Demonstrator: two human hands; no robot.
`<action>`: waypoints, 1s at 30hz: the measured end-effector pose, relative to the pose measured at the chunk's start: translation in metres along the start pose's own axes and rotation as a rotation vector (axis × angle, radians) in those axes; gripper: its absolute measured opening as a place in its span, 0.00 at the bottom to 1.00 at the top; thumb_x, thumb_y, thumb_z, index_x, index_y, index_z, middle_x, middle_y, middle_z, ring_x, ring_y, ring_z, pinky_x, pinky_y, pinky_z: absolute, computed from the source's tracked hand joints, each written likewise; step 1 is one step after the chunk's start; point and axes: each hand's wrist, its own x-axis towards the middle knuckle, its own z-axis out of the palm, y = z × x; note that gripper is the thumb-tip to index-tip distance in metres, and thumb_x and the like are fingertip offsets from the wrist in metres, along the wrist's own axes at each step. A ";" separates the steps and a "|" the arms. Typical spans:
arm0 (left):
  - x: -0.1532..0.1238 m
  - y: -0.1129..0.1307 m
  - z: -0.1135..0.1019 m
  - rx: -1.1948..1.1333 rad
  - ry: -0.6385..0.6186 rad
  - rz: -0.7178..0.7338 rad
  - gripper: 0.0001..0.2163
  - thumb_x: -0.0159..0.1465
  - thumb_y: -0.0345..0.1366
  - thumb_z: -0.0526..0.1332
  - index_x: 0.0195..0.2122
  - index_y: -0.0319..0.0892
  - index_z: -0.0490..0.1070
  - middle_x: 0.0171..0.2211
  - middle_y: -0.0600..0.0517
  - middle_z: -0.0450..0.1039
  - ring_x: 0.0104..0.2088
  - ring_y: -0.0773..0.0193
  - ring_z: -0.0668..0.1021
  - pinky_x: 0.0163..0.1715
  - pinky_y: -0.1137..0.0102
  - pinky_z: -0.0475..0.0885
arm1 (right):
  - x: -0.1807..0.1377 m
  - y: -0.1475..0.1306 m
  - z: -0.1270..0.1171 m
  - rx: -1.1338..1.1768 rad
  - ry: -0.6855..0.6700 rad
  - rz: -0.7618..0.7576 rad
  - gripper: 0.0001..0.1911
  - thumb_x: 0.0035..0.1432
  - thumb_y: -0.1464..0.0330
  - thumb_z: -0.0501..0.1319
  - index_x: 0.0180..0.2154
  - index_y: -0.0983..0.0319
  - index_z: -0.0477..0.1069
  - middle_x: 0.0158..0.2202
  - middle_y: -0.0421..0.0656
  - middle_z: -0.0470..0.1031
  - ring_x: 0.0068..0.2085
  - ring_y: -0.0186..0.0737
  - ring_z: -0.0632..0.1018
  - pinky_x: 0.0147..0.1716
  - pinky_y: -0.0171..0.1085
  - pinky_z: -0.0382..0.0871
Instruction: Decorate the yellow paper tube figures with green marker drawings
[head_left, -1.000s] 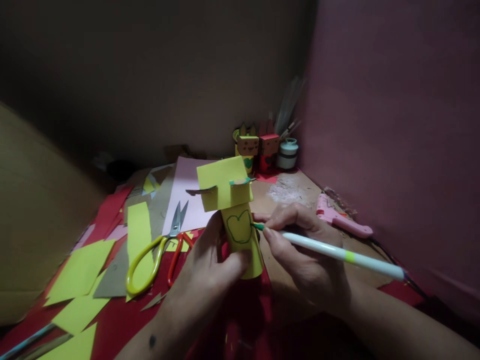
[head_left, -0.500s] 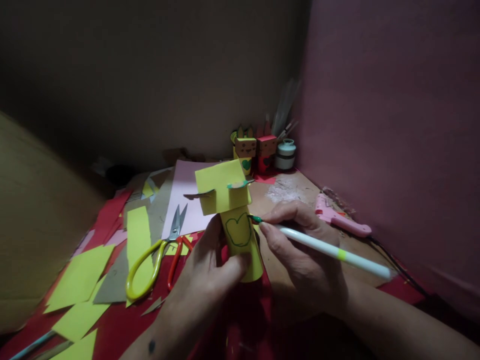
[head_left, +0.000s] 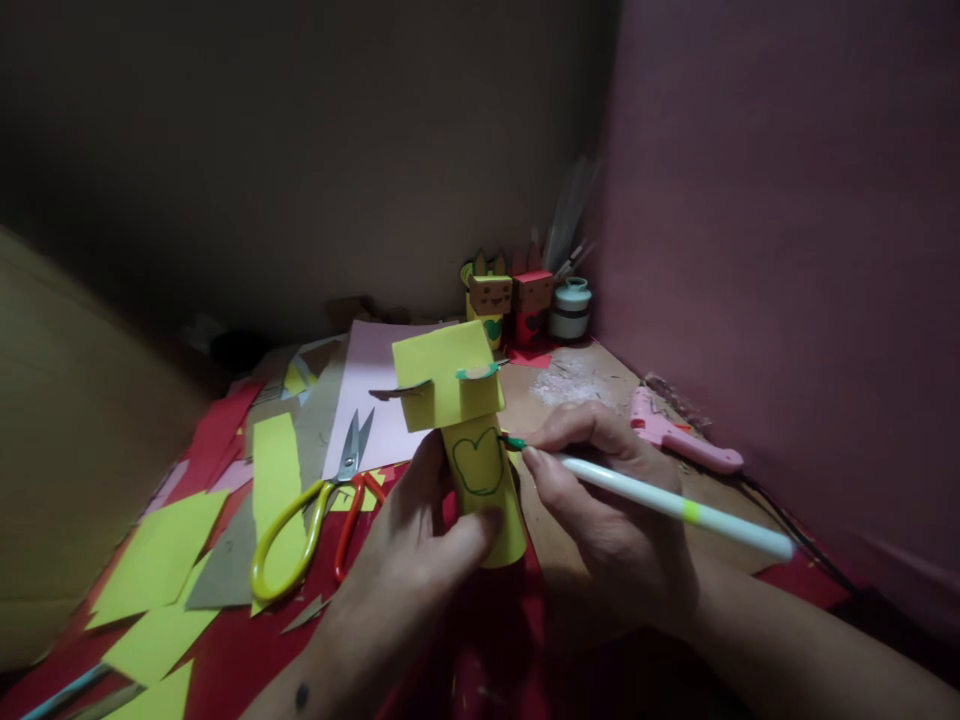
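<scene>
A yellow paper figure [head_left: 465, 430], a tube with a boxy head and a green heart outline drawn on its body, stands in the middle. My left hand [head_left: 420, 545] is wrapped round the tube's lower part and holds it upright. My right hand [head_left: 600, 510] pinches a white pen with a green tip [head_left: 675, 508]. The pen's tip touches the tube at the heart's right edge.
Yellow-handled scissors [head_left: 307, 520] and red-handled ones lie left of the figure among yellow, red, pink and brown paper scraps [head_left: 161, 545]. A pink glue gun [head_left: 679, 435] lies at the right by the pink wall. Two finished paper figures [head_left: 510, 300] and a small jar [head_left: 571, 308] stand at the back.
The pen tip has moved up a little along the heart's right side. The figure and my left hand have barely shifted.
</scene>
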 end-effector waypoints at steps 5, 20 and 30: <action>-0.001 0.001 0.001 -0.034 -0.005 -0.015 0.22 0.60 0.33 0.66 0.56 0.47 0.72 0.55 0.45 0.79 0.58 0.41 0.76 0.55 0.52 0.73 | -0.001 0.002 0.002 0.062 0.006 0.017 0.08 0.61 0.74 0.68 0.34 0.55 0.74 0.24 0.33 0.73 0.22 0.31 0.71 0.19 0.30 0.68; 0.000 0.001 0.000 -0.018 -0.027 -0.017 0.21 0.62 0.35 0.65 0.57 0.47 0.70 0.55 0.45 0.79 0.58 0.41 0.76 0.54 0.52 0.73 | -0.001 0.000 0.000 -0.021 0.019 0.014 0.08 0.59 0.75 0.68 0.31 0.57 0.73 0.24 0.34 0.72 0.23 0.30 0.71 0.20 0.29 0.66; 0.000 0.001 0.001 -0.049 -0.018 -0.008 0.22 0.61 0.34 0.65 0.58 0.47 0.70 0.55 0.45 0.79 0.59 0.41 0.76 0.54 0.52 0.73 | -0.001 0.002 -0.001 -0.020 0.000 0.009 0.08 0.60 0.75 0.67 0.32 0.56 0.73 0.24 0.33 0.72 0.23 0.28 0.70 0.21 0.28 0.65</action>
